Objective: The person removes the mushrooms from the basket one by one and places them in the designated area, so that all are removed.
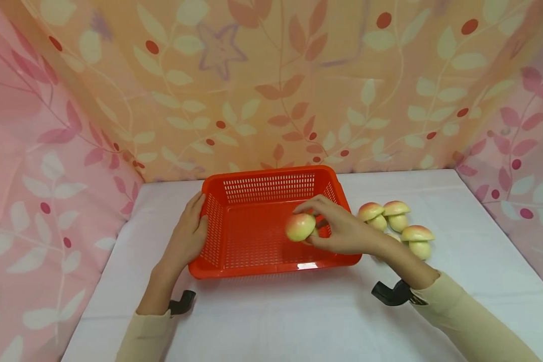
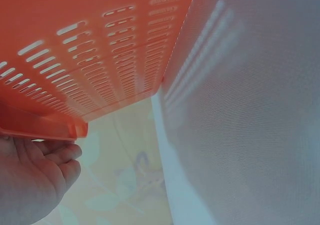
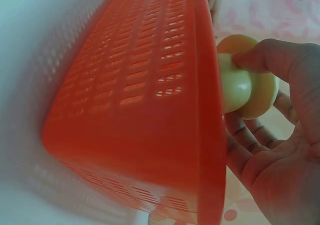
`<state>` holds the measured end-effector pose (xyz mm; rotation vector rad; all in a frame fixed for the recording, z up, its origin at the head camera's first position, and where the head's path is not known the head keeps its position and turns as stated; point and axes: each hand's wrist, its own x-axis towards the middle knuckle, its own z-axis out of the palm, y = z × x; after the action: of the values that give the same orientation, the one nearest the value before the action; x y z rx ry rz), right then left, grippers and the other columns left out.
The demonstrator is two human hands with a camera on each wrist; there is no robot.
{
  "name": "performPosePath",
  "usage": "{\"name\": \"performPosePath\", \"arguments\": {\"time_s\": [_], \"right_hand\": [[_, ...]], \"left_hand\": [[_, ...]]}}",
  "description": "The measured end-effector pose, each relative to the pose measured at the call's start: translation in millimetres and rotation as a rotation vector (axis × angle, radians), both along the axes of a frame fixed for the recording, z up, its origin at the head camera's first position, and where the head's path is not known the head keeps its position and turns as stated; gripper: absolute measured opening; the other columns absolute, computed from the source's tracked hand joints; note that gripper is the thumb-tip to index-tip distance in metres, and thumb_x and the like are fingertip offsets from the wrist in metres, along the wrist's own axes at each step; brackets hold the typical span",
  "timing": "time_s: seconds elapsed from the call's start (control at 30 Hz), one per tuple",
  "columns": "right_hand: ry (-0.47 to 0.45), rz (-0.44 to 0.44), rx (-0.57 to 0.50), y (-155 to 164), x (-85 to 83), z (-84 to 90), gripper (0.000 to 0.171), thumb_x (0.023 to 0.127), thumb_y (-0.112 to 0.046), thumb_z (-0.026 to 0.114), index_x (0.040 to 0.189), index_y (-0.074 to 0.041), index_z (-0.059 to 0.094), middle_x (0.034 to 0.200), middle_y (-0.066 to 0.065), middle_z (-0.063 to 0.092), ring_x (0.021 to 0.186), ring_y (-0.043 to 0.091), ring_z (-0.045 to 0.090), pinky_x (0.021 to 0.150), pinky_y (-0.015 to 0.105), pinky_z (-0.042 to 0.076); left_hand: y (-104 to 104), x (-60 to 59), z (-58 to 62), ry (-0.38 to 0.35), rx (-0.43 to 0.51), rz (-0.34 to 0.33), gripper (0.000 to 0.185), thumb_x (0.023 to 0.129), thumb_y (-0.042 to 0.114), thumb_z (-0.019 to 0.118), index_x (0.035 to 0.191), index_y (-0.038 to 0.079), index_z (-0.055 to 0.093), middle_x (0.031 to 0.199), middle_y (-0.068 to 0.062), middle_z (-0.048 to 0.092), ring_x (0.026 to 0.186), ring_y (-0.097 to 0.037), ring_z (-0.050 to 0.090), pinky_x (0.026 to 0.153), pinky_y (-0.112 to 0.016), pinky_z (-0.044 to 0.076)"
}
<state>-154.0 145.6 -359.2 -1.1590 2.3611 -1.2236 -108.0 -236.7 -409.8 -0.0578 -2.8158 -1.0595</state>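
A toy mushroom [image 1: 300, 227] with a pink-and-yellow cap is pinched in my right hand [image 1: 344, 231], held over the right half of a red plastic basket [image 1: 262, 269]. From the right wrist view, its pale stem and round cap [image 3: 260, 97] sit between thumb and fingers, just beyond the basket's rim [image 3: 210, 110]. My left hand [image 1: 190, 234] grips the basket's left rim. In the left wrist view its fingers [image 2: 67, 157] curl under that rim. Inside, the visible basket floor [image 1: 253, 231] is bare.
Several more toy mushrooms [image 1: 417, 241] lie on the white tabletop [image 1: 271, 322], right of the basket and partly behind my right forearm. A floral curtain [image 1: 271, 100] hangs along the back and both sides. Black wrist-worn pieces [image 1: 391, 293] show below both forearms.
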Motion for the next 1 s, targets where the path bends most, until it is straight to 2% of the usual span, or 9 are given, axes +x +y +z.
{"name": "performPosePath", "arguments": {"time_s": [0.3, 0.5, 0.67, 0.87, 1.0], "right_hand": [[0.050, -0.081, -0.058, 9.2, 1.3, -2.0, 0.055, 0.091, -0.007, 0.078, 0.140, -0.025, 0.058, 0.136, -0.004, 0.060, 0.120, 0.018, 0.060, 0.097, 0.031, 0.061], [0.016, -0.131, -0.091, 17.3, 7.2, -1.7, 0.057, 0.091, -0.006, 0.079, 0.140, -0.027, 0.057, 0.133, -0.004, 0.058, 0.116, 0.016, 0.064, 0.099, 0.027, 0.060], [-0.005, -0.166, -0.128, 22.4, 11.8, 0.2, 0.058, 0.091, -0.003, 0.078, 0.140, -0.027, 0.058, 0.136, -0.003, 0.056, 0.121, 0.017, 0.062, 0.102, 0.023, 0.058], [-0.029, -0.234, -0.142, 30.6, 15.2, 4.1, 0.058, 0.091, -0.008, 0.080, 0.140, -0.031, 0.058, 0.138, -0.006, 0.055, 0.123, 0.018, 0.061, 0.106, 0.020, 0.054], [-0.011, -0.266, -0.183, 36.9, 16.6, 4.1, 0.059, 0.091, -0.007, 0.080, 0.142, -0.025, 0.057, 0.140, -0.004, 0.055, 0.122, 0.017, 0.062, 0.102, 0.017, 0.055]], "left_hand": [[-1.5, 1.2, 3.1, -0.001, 0.004, 0.005, 0.061, 0.111, 0.016, 0.039, 0.168, 0.005, 0.023, 0.178, -0.012, 0.019, 0.165, -0.039, 0.020, 0.131, -0.065, 0.020], [0.1, 2.1, 1.1, -0.005, 0.009, 0.001, 0.061, 0.110, 0.014, 0.039, 0.168, 0.003, 0.023, 0.178, -0.014, 0.019, 0.164, -0.040, 0.020, 0.131, -0.066, 0.020], [0.4, 2.5, 0.4, -0.009, 0.009, 0.004, 0.061, 0.110, 0.015, 0.039, 0.168, 0.004, 0.023, 0.178, -0.013, 0.019, 0.164, -0.040, 0.020, 0.130, -0.067, 0.021], [0.0, 1.0, -0.6, 0.005, 0.003, 0.006, 0.061, 0.110, 0.014, 0.040, 0.168, 0.003, 0.024, 0.177, -0.014, 0.019, 0.164, -0.041, 0.022, 0.130, -0.067, 0.021], [0.0, 1.1, -1.6, 0.007, 0.000, 0.005, 0.061, 0.110, 0.014, 0.040, 0.168, 0.002, 0.024, 0.177, -0.015, 0.020, 0.164, -0.041, 0.022, 0.130, -0.067, 0.022]]}}
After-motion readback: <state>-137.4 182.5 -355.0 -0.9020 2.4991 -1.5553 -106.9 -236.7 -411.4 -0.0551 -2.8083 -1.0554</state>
